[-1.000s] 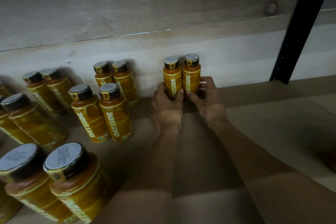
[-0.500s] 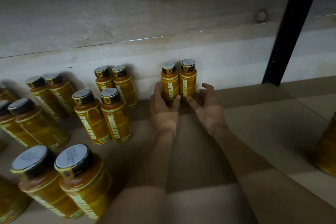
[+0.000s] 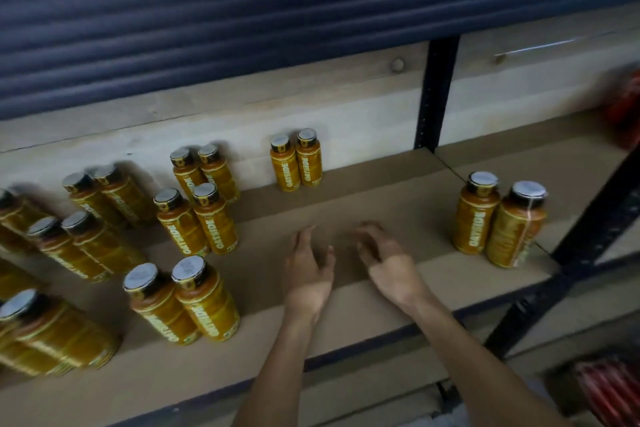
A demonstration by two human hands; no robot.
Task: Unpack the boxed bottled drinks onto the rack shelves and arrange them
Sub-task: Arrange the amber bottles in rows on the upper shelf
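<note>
Matt cardboard shelf (image 3: 398,218); glossy plastic bottles (image 3: 296,163).

We have one wide-angle view, worn on the head, looking forward and down onto the rack shelf (image 3: 398,204) from just outside its front edge. It faces the wooden back board (image 3: 346,121), with the frame tilted a little. The left hand (image 3: 308,270) and right hand (image 3: 388,263) sit near the lower middle, close to the lens; the bottles (image 3: 296,161) at the back look small. The dark band (image 3: 277,10) above is smeared, possibly a blurred upper shelf edge.
</note>
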